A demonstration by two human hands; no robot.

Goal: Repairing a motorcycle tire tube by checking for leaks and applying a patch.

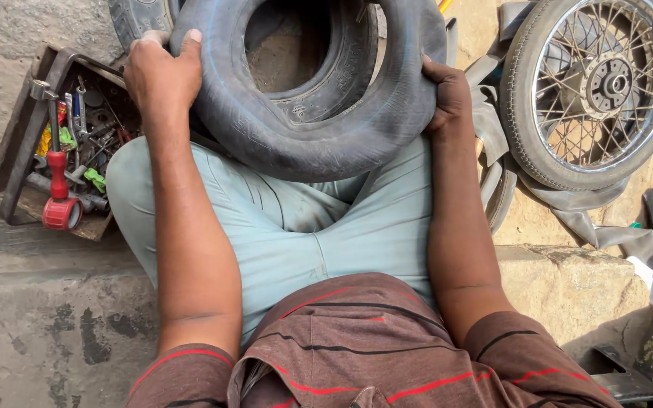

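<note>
A black rubber inner tube (307, 140), inflated and curved, lies across the knees against a tyre (334, 75).

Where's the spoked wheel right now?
Head view, upper right: the spoked wheel lies flat on the ground, just beyond the right hand gripping the inner tube.

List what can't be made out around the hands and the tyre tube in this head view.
- Black inner tube: its far side is cut off by the top edge.
- Left hand and right hand: palms hidden against the tube.
- Toolbox: small tools too jumbled to tell apart.
- Spoked wheel: top cut off by the frame edge.
</note>
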